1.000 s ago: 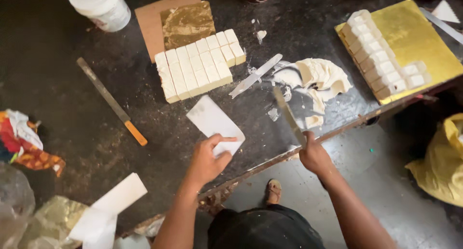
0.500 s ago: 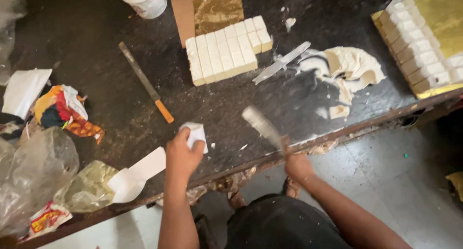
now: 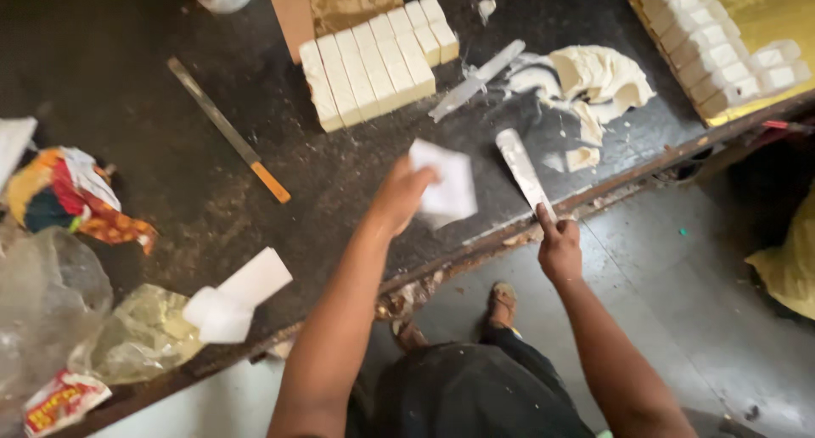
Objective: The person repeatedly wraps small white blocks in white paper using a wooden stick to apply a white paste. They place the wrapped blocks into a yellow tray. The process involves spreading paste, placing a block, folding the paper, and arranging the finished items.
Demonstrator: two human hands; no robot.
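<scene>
A white paper sheet [image 3: 446, 183] is gripped in the left hand [image 3: 401, 196] near the bench's front edge; a flat blade [image 3: 524, 172] is clasped by the right hand [image 3: 559, 249]. One block [image 3: 373, 60] is already cut into bars at the back edge; scraps [image 3: 594, 77] remain unwrapped.

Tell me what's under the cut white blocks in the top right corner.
The white blocks sit on a gold sheet, bare beside them. Whatever lies beneath that sheet is hidden.

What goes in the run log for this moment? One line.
left hand: holds white paper sheet | right hand: grips flat blade | cut white blocks behind
</scene>
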